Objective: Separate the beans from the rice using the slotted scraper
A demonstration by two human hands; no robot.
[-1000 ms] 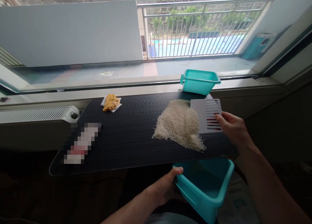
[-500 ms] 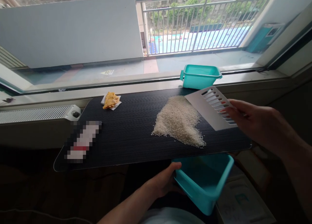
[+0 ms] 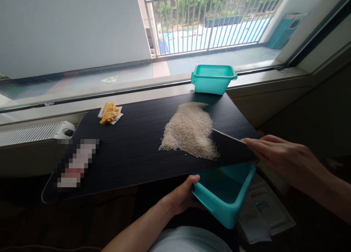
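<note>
A heap of white rice lies on the right part of a black board. My right hand grips a flat white scraper, seen edge-on, with its tip at the heap's right side. My left hand holds the rim of a teal tub just below the board's near edge, under the rice. The tub looks empty.
A second teal tub stands on the window sill behind the board. A yellow cloth on white paper lies at the board's far left. A radiator is at the left. Papers lie on the floor by the held tub.
My right hand has lifted the scraper off the rice's right side, turned it and brought it down edge-on at the heap's near right. The view has shifted left.
</note>
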